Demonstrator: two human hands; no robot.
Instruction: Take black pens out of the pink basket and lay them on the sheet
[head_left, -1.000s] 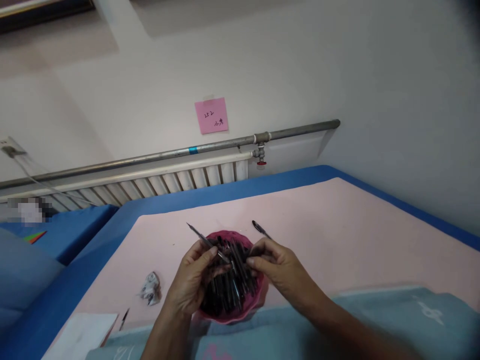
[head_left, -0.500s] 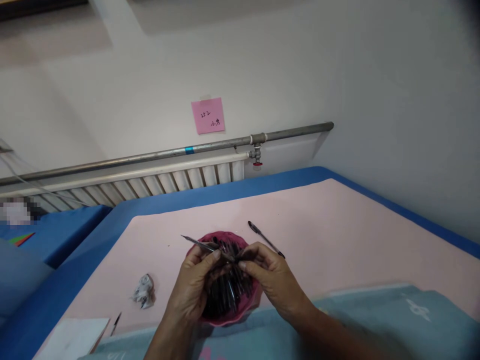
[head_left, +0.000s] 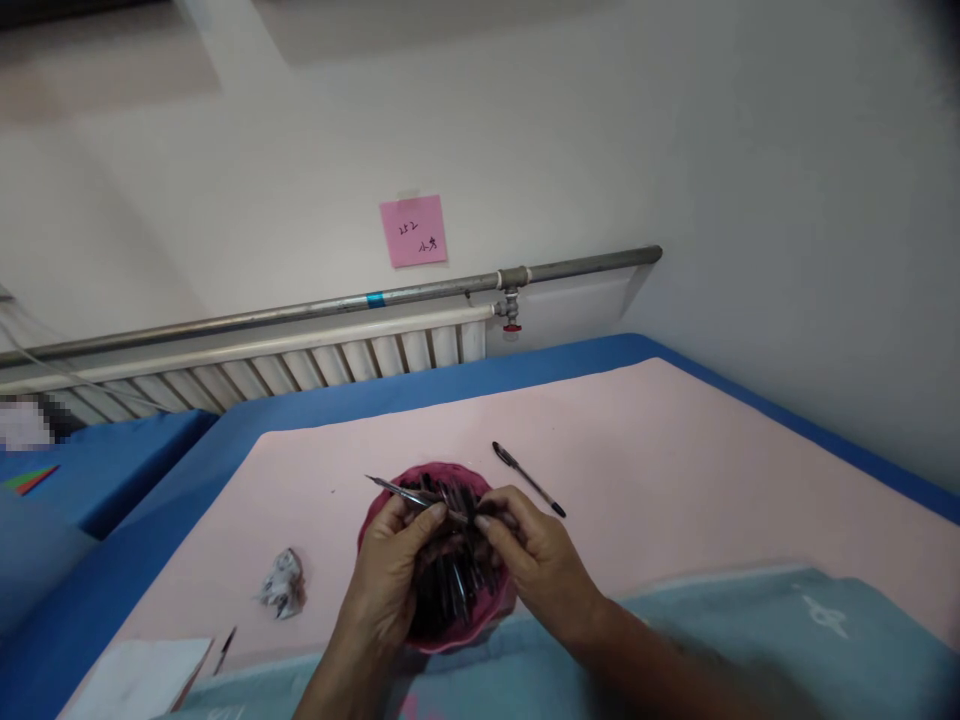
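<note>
A slim pen (head_left: 401,491) with a pointed tip, aimed up and to the left, is pinched between the thumb and fingers of my left hand (head_left: 386,565). My right hand (head_left: 547,560) closes its thumb and fingers on the pen's dark rear end; the exact part there is hard to make out. Both hands are above a pink-red bowl (head_left: 491,612) filled with dark pens (head_left: 450,590), partly hiding it. Just beyond my right fingers, a black-capped clear pen (head_left: 529,480) lies on the pink table cover (head_left: 637,470).
Crumpled paper (head_left: 283,584) lies left of the bowl. Nearer me are a white sheet (head_left: 142,675) and a small dark pen-like piece (head_left: 225,650). Blue-green cloth (head_left: 727,620) covers the near edge. Behind the table run a radiator (head_left: 330,365) and a metal pipe (head_left: 285,312).
My two hands stay together over the bowl, with only slight finger movement around the pen. The whole view has shifted a little.
</note>
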